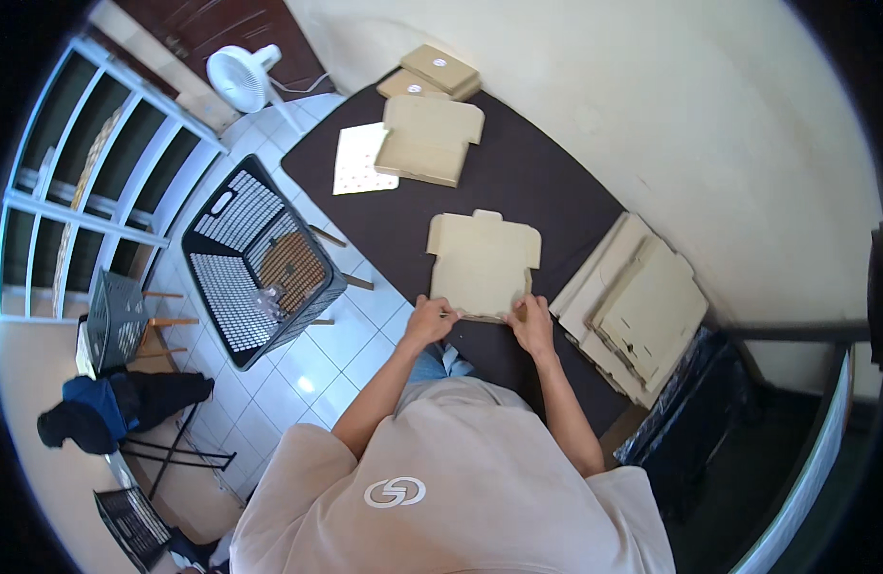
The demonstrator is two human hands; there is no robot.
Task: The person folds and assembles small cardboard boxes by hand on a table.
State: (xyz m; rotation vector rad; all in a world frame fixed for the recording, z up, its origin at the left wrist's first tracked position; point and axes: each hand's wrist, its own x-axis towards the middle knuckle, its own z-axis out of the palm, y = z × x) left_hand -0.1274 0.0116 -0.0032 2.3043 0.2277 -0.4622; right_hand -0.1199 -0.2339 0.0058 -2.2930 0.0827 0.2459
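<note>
A partly folded cardboard box (484,258) lies on the dark table in front of me, its flat lid with side flaps pointing away. My left hand (430,319) grips the near left corner with bent fingers. At the near right corner, my right hand (530,323) has its fingers closed on the box's edge. Farther off on the table stands another cardboard box (424,153) with its lid raised. It partly covers a white sheet with small marks (357,163). Behind it are closed cardboard boxes (441,70) with round white stickers.
Flat cardboard blanks (642,306) are stacked at the table's right. A dark plastic crate (233,230) stands left of the table, with clear plastic inside. Beyond it are a white fan (241,78) and a barred window (88,182). Black plastic wrapping (685,411) lies at lower right.
</note>
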